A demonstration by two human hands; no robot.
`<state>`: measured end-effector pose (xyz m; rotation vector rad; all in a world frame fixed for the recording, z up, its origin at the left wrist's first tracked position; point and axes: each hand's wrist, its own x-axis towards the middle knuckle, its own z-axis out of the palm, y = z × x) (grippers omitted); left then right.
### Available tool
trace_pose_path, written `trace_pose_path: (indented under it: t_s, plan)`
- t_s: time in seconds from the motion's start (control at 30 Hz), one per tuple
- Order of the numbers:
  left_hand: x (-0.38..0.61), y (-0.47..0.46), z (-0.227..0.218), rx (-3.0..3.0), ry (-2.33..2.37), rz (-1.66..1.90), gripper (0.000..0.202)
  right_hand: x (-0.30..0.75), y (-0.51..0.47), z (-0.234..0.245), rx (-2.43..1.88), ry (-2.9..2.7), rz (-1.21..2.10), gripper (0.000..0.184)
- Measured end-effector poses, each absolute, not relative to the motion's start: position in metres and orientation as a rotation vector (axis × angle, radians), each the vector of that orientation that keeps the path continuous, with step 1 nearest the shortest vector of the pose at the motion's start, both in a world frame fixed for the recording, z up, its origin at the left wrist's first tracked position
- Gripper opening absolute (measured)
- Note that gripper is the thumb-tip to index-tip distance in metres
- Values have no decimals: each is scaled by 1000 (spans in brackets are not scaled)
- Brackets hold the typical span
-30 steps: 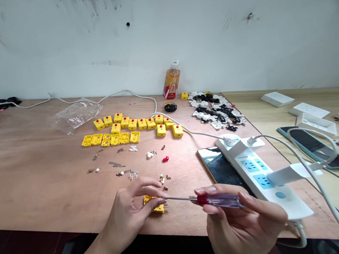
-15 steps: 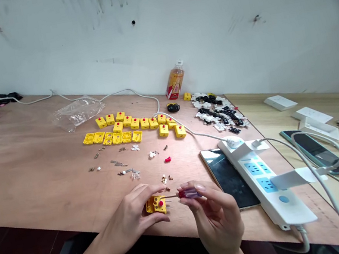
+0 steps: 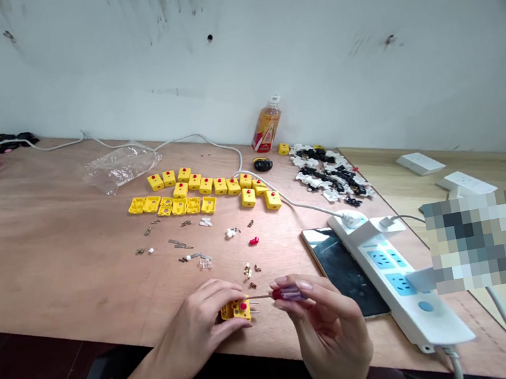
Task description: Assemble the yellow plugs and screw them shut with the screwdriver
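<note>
At the table's front edge, my left hand (image 3: 211, 314) is closed round a small yellow plastic housing (image 3: 238, 310) with a red button and thin metal prongs sticking out to the right. My right hand (image 3: 327, 317) pinches a screwdriver (image 3: 288, 293) by its dark red translucent handle. The shaft lies level and reaches left to the housing; its tip is partly hidden by my left fingers. Small brass pieces (image 3: 248, 271), a red piece (image 3: 254, 241) and metal strips (image 3: 180, 244) lie beyond my hands.
Rows of yellow housings (image 3: 206, 185) and open yellow shells (image 3: 152, 204) stand further back. To the right are a tablet (image 3: 344, 265), a white power strip (image 3: 398, 275) with cables, and a pile of black and white parts (image 3: 328, 170). A bottle (image 3: 266, 125) stands by the wall.
The camera view has shifted slightly. Both hands keep their hold on the yellow housing and the screwdriver, with little visible movement; the left fingertips now cover more of the housing's top edge.
</note>
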<state>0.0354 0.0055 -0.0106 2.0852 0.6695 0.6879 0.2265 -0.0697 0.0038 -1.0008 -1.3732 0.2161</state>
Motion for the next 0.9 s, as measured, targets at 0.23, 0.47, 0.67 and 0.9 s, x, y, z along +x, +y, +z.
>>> trace_pose_path:
  t_s: [0.23, 0.47, 0.67, 0.9]
  plan:
    - [36, 5, -9, 2060, 680, 712, 29, 225, -69, 5, -987, -1365, 219, 67]
    - [36, 4, -9, 2042, 689, 747, 29, 224, -67, 5, -1001, -1390, 192, 61]
    - [36, 5, -8, 2037, 682, 729, 29, 225, -69, 1, -1015, -1407, 163, 62]
    - [35, 4, -9, 2035, 685, 724, 29, 226, -68, 0, -993, -1438, 195, 59]
